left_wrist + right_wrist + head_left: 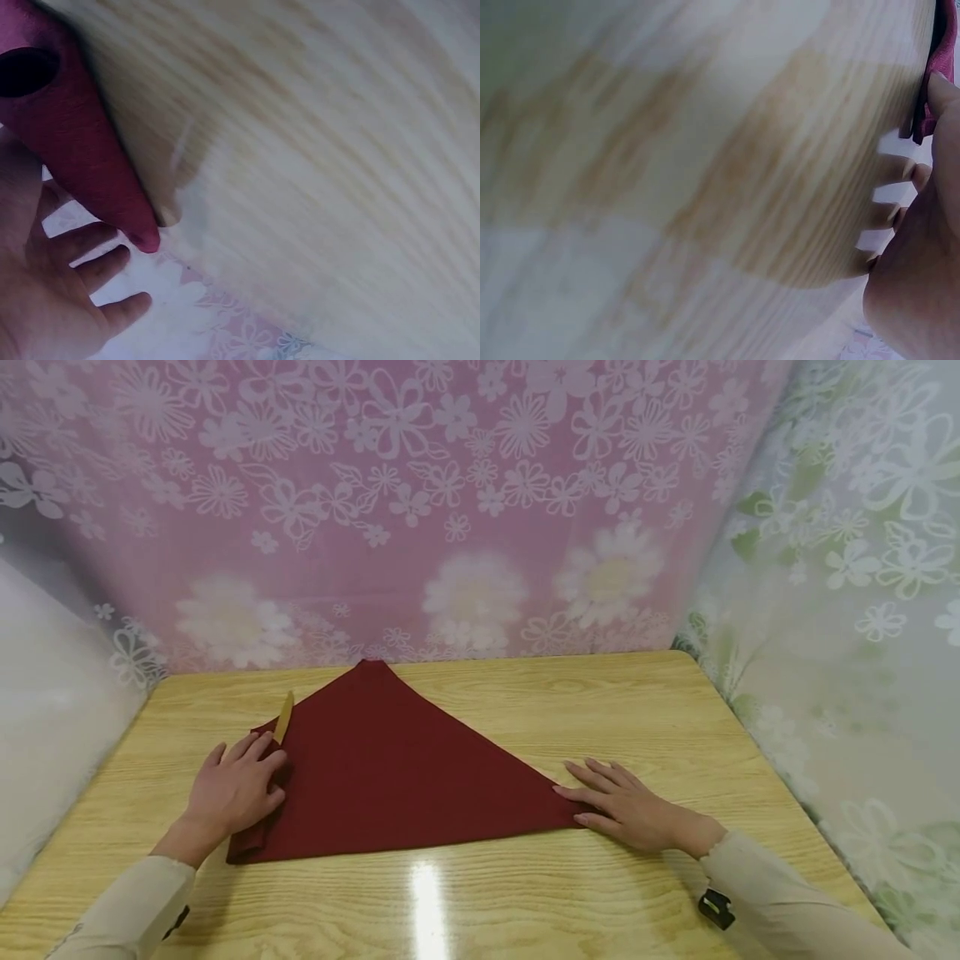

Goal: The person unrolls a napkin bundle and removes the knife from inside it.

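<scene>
A dark red cloth [405,760], folded into a broad triangle, lies on the table with its blunted peak at the back edge. At its left side the cloth is turned over into a loose roll [90,142], whose hollow end shows in the left wrist view. My left hand [236,787] rests on this roll, fingers stretched forward and thumb to the right. Just beyond those fingertips a narrow, pointed tan strip [283,717] sticks out, its lower end hidden. My right hand [626,806] lies with spread fingers at the cloth's right corner, fingertips on it.
The wood-grain table [495,893] has its back edge against a pink flowered curtain [390,510]. Another flowered sheet [862,610] hangs along the right side, and a pale one [60,693] along the left.
</scene>
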The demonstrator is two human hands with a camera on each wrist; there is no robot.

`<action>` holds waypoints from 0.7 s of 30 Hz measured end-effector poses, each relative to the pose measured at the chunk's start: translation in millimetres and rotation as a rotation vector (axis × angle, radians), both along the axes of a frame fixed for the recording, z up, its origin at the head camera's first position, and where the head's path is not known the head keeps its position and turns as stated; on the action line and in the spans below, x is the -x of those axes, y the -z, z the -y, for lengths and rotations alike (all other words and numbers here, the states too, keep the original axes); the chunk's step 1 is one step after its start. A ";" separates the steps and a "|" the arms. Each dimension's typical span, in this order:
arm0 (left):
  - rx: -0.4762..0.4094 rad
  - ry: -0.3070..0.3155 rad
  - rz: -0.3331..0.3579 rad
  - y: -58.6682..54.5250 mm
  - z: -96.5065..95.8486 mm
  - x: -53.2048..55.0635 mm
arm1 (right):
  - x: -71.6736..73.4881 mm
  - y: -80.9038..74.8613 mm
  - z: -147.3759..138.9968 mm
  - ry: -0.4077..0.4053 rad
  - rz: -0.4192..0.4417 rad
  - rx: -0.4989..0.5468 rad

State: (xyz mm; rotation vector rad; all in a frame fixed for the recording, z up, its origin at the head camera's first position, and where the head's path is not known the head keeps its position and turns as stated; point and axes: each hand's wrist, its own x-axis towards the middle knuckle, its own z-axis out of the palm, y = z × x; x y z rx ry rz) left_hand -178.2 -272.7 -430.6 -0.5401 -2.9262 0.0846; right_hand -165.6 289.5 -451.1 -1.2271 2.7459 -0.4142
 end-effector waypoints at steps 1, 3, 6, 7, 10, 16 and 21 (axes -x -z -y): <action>-0.005 -0.003 0.001 -0.8 -0.5 0.3 | 0.1 0.1 -0.2 0.002 0.002 0.002; -0.014 -0.009 0.004 -2.2 -1.2 1.2 | 0.3 0.5 -0.2 0.005 0.003 0.004; -0.011 -0.024 0.010 -3.3 -1.1 2.6 | 0.9 0.6 0.2 0.003 0.006 0.003; -0.010 -0.027 0.013 -3.3 -0.6 3.1 | 1.1 0.7 0.2 0.001 0.007 0.001; -0.002 -0.035 0.012 -2.3 2.1 3.9 | 1.3 0.3 0.5 0.000 0.012 -0.006; -0.026 -0.034 0.013 -0.1 7.7 4.8 | 1.2 2.0 -0.8 0.015 0.019 0.008; -0.058 -0.038 0.032 -1.3 11.4 4.8 | 0.8 3.3 -0.9 0.009 0.003 0.025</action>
